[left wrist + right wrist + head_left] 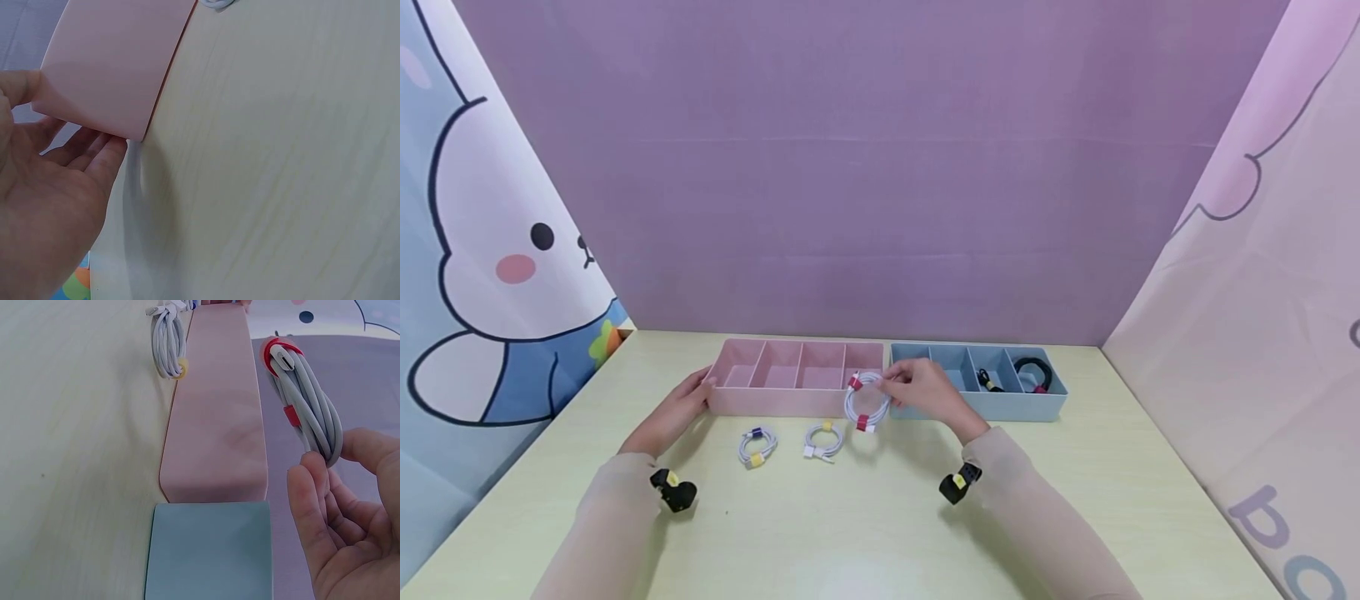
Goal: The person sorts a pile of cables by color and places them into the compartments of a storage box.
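Note:
Between thumb and fingertips my right hand (928, 390) pinches a coiled white cable (309, 403) bound with red ties. The coil hangs in front of the right end of the pink divided box (786, 402), above the table. My left hand (679, 410) grips that box at its left end; in the left wrist view the thumb is near the rim and the fingers lie against the end wall. Two more coiled white cables lie before the box: one with blue and yellow ties (747, 457), one with a yellow tie (837, 444).
Right of the pink box stands a blue divided box (1000, 407). Its compartments hold a small black cable (987, 381) with a yellow tie and a coiled black cable (1047, 367) with a red tie. A purple backdrop (880, 167) rises behind the pale table (820, 533).

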Demonstrator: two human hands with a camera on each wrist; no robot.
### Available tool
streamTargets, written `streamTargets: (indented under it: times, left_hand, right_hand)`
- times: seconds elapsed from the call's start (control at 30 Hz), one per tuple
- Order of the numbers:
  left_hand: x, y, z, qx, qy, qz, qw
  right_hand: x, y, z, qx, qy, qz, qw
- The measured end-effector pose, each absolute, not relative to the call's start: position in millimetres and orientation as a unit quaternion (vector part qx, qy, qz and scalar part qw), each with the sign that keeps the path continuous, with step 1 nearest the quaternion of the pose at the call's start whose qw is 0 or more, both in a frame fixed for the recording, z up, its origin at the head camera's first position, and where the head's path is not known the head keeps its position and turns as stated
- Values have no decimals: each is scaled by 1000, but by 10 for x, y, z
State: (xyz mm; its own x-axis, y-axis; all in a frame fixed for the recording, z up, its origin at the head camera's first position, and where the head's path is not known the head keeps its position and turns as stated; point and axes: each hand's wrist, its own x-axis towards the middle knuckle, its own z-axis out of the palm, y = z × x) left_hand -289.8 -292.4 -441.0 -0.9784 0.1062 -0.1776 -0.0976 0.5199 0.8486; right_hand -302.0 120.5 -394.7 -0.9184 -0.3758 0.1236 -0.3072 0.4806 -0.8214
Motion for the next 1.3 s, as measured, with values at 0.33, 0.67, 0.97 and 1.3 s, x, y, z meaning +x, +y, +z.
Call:
streamTargets:
  times: [0.33,0.67,0.97,1.3]
  left_hand:
    - [-2891,-2942,-4421,-6,865,489,112]
    - [-2901,-2957,-4434,-5,865,490,112]
    - [-2897,-2943,-4424,-6,864,490,113]
    - [-2894,-2932,-4414,5,867,487,104]
  right_hand:
    - [-3119,1200,-3898,-180,856,-485,13]
    - [-3206,1181,-3824,-162,853,-496,5]
    - [-3271,1161,-3799,-161,857,-489,-8]
    - [-3336,1143,-3756,-160,864,-477,-17]
